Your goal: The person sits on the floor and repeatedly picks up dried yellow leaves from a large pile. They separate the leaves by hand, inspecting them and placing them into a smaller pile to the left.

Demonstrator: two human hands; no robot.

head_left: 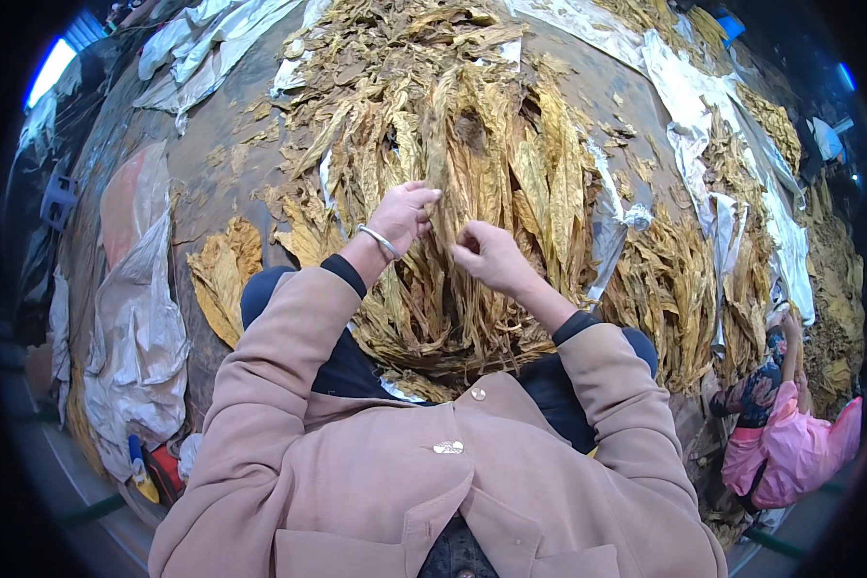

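Note:
A large heap of long, dried yellow-brown leaves point(496, 125), which look like tobacco, lies before me and reaches down between my knees. Over its middle, my left hand point(405, 217), with a silver bangle at the wrist, is closed at the edge of a long, narrow dried leaf point(439, 130). A little lower and to the right, my right hand point(494, 256) has its fingers curled, thumb against forefinger. Whatever it pinches, if anything, is too small to make out. Leaf stalks gather below both hands.
More leaves point(655, 299) lie to the right beside a knotted white cloth strip point(615, 226). A few broad leaves point(226, 275) rest by my left knee. Crumpled white sheeting point(135, 337) spreads at far left. Another person in pink point(790, 443) works at the lower right.

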